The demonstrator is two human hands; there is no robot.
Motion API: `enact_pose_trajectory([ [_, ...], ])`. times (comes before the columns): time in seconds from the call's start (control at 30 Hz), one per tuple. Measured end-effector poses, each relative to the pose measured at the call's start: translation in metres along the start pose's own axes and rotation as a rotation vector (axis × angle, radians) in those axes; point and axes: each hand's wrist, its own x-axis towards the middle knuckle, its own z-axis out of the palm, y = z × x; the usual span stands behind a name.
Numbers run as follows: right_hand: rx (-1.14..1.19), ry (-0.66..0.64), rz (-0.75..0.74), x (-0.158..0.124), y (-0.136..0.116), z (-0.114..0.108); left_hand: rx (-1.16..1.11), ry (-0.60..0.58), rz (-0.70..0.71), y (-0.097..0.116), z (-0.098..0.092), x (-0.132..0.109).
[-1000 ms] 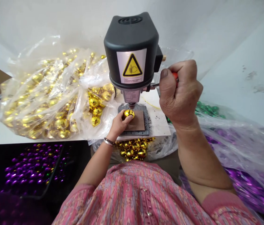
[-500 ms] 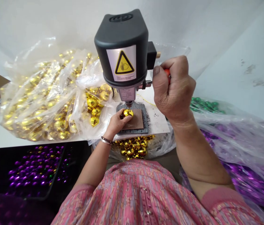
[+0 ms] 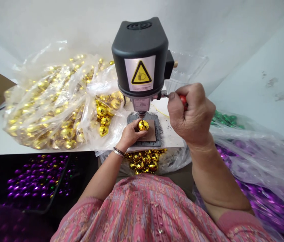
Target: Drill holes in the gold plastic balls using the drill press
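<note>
My left hand [image 3: 132, 133] grips a shiny gold faceted ball [image 3: 143, 125] on a brown board [image 3: 151, 133], directly under the chuck [image 3: 141, 114] of a small drill press [image 3: 140, 50]. The drill's tip meets the top of the ball; how deep it sits cannot be made out. Wrapped round the red knob [image 3: 183, 102] of the press's lever is my right hand [image 3: 191, 112], its fingers closed. Beneath the board lies the press's grey base [image 3: 158, 132], with dark specks scattered beside it.
A clear plastic bag of gold balls [image 3: 53, 111] fills the table's left side. More gold balls [image 3: 144, 159] lie in a bag at my lap. Purple balls [image 3: 31, 179] sit in a dark tray at lower left. Bags of green balls [image 3: 226, 119] and purple material [image 3: 265, 201] stand right.
My right hand has lowered the lever knob, and the chuck has come down toward the ball. The whole view has shifted slightly. My left hand keeps hold of the ball.
</note>
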Motion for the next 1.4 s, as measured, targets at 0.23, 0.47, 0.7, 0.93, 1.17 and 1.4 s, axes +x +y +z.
enact_pose_trajectory([
  [0.23, -0.174, 0.062, -0.094, -0.029, 0.002, 0.005, 0.058, -0.004, 0.077, -0.002, 0.0, -0.001],
  [0.47, -0.082, 0.164, -0.079, -0.046, 0.005, 0.018, 0.064, -0.007, 0.097, -0.007, 0.002, 0.0],
  [0.7, -0.004, 0.278, -0.102, -0.057, 0.011, 0.033, 0.035, 0.01, 0.063, -0.01, 0.004, 0.0],
  [0.93, 0.005, 0.312, -0.065, -0.063, 0.009, 0.04, 0.092, 0.033, 0.048, -0.014, 0.007, 0.0],
  [1.17, 0.049, 0.336, -0.114, -0.07, 0.011, 0.048, 0.05, 0.02, 0.039, -0.014, 0.006, 0.0],
  [1.4, 0.059, 0.35, -0.018, -0.008, 0.006, 0.025, 0.027, -0.038, 0.048, -0.011, 0.001, -0.002],
])
